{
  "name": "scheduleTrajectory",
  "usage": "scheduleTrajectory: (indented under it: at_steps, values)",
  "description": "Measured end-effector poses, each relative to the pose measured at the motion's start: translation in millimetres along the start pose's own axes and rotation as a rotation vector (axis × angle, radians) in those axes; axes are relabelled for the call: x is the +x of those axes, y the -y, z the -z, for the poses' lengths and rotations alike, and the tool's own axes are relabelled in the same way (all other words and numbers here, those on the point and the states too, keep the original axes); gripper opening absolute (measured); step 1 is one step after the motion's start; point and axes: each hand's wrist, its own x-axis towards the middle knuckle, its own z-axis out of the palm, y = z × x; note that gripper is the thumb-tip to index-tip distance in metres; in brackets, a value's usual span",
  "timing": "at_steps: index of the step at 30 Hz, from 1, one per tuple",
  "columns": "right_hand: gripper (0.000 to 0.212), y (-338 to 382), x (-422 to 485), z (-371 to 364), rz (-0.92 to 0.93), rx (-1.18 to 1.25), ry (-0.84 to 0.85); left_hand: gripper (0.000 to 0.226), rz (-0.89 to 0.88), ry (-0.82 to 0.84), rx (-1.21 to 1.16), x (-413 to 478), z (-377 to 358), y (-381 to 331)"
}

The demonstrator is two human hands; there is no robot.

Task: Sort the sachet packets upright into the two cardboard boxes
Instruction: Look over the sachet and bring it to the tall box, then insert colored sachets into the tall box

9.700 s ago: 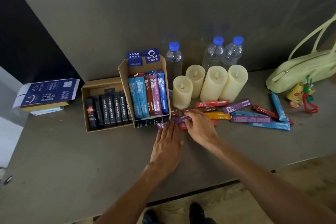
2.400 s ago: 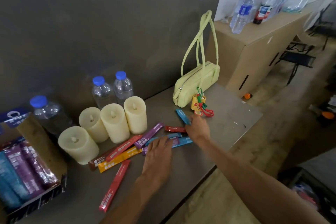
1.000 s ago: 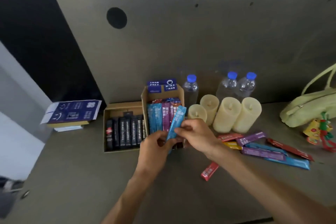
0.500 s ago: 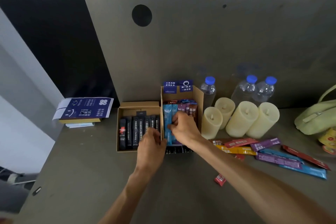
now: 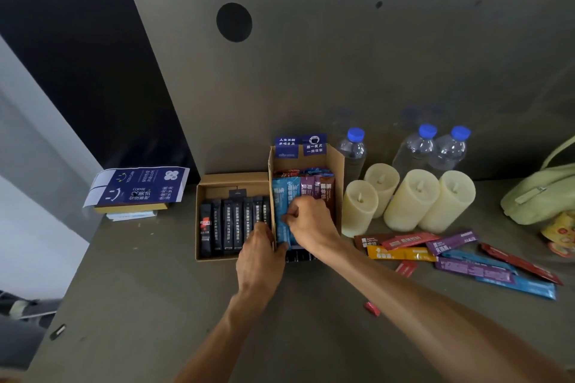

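Note:
Two cardboard boxes stand side by side at the back of the table. The low left box (image 5: 231, 179) holds a row of black sachets (image 5: 228, 227). The taller right box (image 5: 337, 165) holds blue, purple and brown sachets upright. My right hand (image 5: 309, 224) pinches a blue sachet (image 5: 283, 214) at the front left of the right box, among the other blue ones. My left hand (image 5: 259, 253) rests against that box's front left corner, fingers curled on the edge. Several loose sachets (image 5: 448, 253) in red, orange, purple and blue lie flat on the table to the right.
Four cream pillar candles (image 5: 410, 199) stand right of the boxes, with three blue-capped water bottles (image 5: 417, 149) behind them. A pale green handbag (image 5: 541, 196) sits at the far right. A blue printed booklet stack (image 5: 137, 188) lies at the left. A small red scrap (image 5: 371, 308) lies near my right forearm.
My right hand has carried the blue sachet from above the table down into the right box's front row. My left hand has moved to the box's front corner.

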Motion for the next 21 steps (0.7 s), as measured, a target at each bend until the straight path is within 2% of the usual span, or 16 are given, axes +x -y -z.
scheduleTrajectory:
  at_steps: [8,15,21]
  values:
    - [0.012,-9.6,-10.7,-3.4,0.046,0.047,-0.026,0.03,0.027,-0.034,-0.018,-7.8,-0.6,1.6]
    - [0.011,-31.8,-60.6,34.6,0.11,0.14,0.001,0.032,0.008,-0.083,-0.053,-38.0,6.5,8.7]
    - [0.012,-97.3,-113.9,66.2,-0.081,0.149,-0.054,0.026,-0.104,0.016,-0.059,-77.0,-18.1,6.2]
